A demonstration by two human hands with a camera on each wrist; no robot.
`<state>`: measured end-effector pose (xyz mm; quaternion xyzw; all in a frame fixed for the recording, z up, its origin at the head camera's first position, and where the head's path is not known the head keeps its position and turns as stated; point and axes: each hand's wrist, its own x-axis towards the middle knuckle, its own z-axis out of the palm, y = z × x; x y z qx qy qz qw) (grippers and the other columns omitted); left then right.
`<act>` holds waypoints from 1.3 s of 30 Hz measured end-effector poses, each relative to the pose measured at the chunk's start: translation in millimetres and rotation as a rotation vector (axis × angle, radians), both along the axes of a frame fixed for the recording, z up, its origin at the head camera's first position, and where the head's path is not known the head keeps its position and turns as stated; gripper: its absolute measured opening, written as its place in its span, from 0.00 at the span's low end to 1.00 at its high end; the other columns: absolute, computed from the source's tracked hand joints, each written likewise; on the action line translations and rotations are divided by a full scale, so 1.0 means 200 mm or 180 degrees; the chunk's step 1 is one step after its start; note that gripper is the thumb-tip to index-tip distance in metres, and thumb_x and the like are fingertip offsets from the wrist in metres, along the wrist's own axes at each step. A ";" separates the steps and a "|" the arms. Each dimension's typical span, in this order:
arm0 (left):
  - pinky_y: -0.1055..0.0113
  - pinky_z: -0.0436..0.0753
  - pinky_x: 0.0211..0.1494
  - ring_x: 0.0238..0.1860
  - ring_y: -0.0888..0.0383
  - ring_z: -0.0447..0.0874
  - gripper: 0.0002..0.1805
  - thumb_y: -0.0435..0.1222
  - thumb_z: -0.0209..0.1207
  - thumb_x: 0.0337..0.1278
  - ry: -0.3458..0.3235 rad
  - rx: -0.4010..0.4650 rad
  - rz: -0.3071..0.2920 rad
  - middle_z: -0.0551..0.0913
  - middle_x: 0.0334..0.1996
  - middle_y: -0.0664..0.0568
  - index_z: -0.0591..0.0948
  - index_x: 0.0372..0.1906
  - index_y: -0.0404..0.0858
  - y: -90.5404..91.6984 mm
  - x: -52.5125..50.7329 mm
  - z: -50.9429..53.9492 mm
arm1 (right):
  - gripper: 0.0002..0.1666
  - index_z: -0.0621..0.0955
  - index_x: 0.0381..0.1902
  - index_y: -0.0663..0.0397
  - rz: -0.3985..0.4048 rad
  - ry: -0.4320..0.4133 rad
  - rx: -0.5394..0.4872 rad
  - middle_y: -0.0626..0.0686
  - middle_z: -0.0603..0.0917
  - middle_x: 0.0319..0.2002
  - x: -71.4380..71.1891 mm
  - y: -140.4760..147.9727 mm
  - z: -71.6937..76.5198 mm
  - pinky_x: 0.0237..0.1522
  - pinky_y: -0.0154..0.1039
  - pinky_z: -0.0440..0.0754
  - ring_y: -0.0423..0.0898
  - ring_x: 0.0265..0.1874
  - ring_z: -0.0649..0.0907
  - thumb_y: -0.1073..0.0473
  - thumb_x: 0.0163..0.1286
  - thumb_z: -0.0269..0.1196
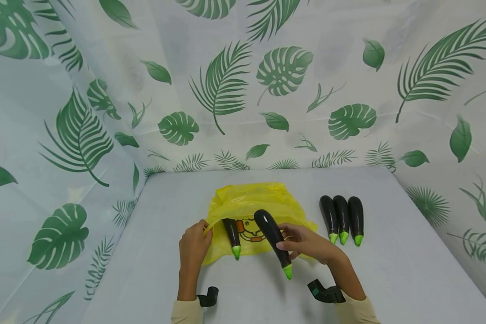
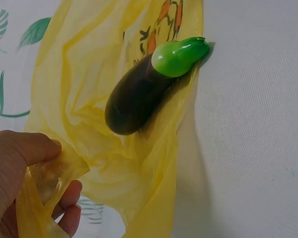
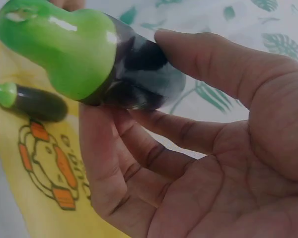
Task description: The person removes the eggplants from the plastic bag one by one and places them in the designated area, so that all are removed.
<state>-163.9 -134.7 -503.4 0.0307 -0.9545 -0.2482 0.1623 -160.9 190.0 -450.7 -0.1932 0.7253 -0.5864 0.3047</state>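
Observation:
My left hand (image 1: 195, 245) pinches the edge of a yellow plastic bag (image 1: 263, 193) at its left side and holds the mouth raised. One dark eggplant with a green stem end (image 1: 232, 238) lies partly inside the bag, its green end pointing toward me; the left wrist view shows this eggplant (image 2: 139, 96) on the yellow plastic. My right hand (image 1: 308, 243) grips a second eggplant (image 1: 272, 234) between thumb and fingers, in front of the bag's printed cartoon. In the right wrist view the held eggplant (image 3: 139, 69) is close up, its green end at upper left.
Three more eggplants (image 1: 341, 218) lie side by side on the white table (image 1: 409, 270), right of the bag. A leaf-patterned cloth (image 1: 235, 90) hangs behind the table and along its sides. Black wrist devices (image 1: 326, 292) sit on both forearms.

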 end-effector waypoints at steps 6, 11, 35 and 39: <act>0.68 0.69 0.20 0.18 0.61 0.70 0.05 0.35 0.64 0.57 0.0023 -0.0055 -0.0021 0.85 0.27 0.50 0.84 0.36 0.38 0.01 0.00 0.00 | 0.39 0.58 0.73 0.66 -0.0251 0.0181 0.0019 0.67 0.76 0.57 0.00 0.12 0.01 0.42 0.45 0.84 0.53 0.47 0.82 0.57 0.71 0.59; 0.69 0.68 0.20 0.17 0.61 0.68 0.05 0.35 0.62 0.58 0.0005 -0.0039 -0.0038 0.85 0.26 0.51 0.83 0.36 0.38 0.01 -0.01 0.00 | 0.39 0.57 0.74 0.63 -0.0560 0.0315 0.0122 0.69 0.73 0.60 0.01 0.23 0.04 0.45 0.45 0.83 0.49 0.49 0.82 0.57 0.71 0.58; 0.66 0.70 0.21 0.18 0.60 0.71 0.07 0.38 0.63 0.58 -0.0098 -0.0123 -0.0027 0.86 0.28 0.50 0.84 0.38 0.39 0.02 0.00 0.00 | 0.49 0.47 0.75 0.68 -0.2333 0.0080 0.0340 0.30 0.72 0.42 0.01 0.81 -0.03 0.40 0.28 0.81 0.24 0.38 0.77 0.46 0.72 0.57; 0.65 0.70 0.20 0.18 0.59 0.71 0.07 0.38 0.63 0.58 -0.0114 -0.0122 -0.0017 0.86 0.28 0.50 0.84 0.38 0.39 0.02 0.00 0.00 | 0.53 0.44 0.76 0.67 -0.2433 -0.0143 0.0321 0.34 0.71 0.43 0.00 0.86 -0.08 0.39 0.28 0.80 0.26 0.37 0.78 0.45 0.71 0.58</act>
